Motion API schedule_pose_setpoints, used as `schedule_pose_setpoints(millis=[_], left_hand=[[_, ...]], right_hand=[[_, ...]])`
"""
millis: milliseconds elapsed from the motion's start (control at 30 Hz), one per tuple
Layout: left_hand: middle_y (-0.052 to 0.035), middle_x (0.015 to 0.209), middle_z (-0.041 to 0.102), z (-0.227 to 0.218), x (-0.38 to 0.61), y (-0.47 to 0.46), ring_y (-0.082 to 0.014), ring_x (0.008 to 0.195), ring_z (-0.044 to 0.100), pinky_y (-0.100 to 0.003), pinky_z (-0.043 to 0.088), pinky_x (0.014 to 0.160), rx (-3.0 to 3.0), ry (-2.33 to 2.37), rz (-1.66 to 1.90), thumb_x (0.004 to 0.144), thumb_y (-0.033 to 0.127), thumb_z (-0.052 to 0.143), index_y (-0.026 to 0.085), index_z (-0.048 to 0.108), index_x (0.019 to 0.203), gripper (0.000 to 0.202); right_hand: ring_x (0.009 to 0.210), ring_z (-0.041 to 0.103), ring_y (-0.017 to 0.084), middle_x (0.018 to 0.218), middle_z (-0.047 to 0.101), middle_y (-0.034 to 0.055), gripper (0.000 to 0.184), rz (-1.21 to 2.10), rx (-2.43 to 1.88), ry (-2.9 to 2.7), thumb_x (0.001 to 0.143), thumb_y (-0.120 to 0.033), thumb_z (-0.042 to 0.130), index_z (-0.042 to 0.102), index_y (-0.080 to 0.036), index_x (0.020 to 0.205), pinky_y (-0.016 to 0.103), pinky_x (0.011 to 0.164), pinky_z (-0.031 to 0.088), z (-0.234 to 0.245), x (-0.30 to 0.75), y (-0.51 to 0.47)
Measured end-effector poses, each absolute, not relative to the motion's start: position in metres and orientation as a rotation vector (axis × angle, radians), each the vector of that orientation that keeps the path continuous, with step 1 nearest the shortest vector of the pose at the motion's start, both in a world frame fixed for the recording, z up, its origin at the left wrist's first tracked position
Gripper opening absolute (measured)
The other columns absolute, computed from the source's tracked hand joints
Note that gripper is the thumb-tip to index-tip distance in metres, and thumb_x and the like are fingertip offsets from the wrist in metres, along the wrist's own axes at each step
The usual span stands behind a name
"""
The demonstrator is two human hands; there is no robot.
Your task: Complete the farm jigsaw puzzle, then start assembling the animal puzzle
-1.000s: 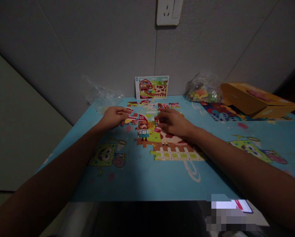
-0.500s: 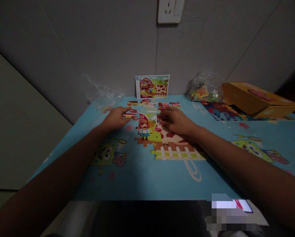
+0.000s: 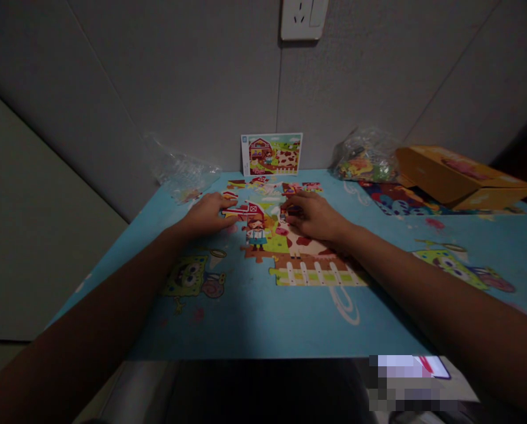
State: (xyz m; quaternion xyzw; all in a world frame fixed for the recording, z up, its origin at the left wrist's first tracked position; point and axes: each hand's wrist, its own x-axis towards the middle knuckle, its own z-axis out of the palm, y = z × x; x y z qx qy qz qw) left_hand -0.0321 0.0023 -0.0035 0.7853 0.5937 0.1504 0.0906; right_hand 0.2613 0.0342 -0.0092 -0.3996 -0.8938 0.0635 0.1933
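The left hand (image 3: 208, 213) lies on the blue table (image 3: 245, 318). Its grip is closed lightly on the left end of one red barn piece (image 3: 242, 207), fingers above and thumb below. The piece lies flat, its long axis running left to right and its roof pointing toward the wall. It touches the left edge of the half-built puzzle (image 3: 298, 256), whose fence row also runs left to right. The right hand (image 3: 314, 217) rests on the puzzle with its fingers curled down. I cannot tell whether its grip has hold of anything. Against the wall stand one card (image 3: 271, 154), two bags (image 3: 181, 171) (image 3: 364, 156) and one box (image 3: 461, 176).
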Motion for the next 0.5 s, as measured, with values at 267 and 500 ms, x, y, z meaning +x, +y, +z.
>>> schedule_pose_setpoints(millis=[267,500], left_hand=[[-0.0102,0.123,0.059,-0.0094,-0.0292,0.005,-0.0285,0.122,0.049,-0.046,0.031,0.11,2.5,1.548,0.512,0.087,0.043,0.057,0.023,0.074,0.114,0.037],[-0.0106,0.117,0.06,-0.0061,-0.0319,0.0081,-0.0297,0.113,0.052,-0.049,0.036,0.107,2.471,1.678,0.48,0.084,0.047,0.061,0.021,0.075,0.111,0.04]], right_hand=[[0.109,0.059,0.029,0.118,0.064,0.0158,0.03,0.174,-1.112,-2.513,0.084,-0.024,0.059,0.069,-0.016,0.111,0.043,0.096,0.045,-0.0079,0.2603,0.0336],[0.109,0.059,0.029,0.117,0.064,0.0144,0.028,0.189,-1.109,-2.509,0.084,-0.025,0.059,0.069,-0.017,0.109,0.042,0.096,0.045,-0.0078,0.2603,0.0332]])
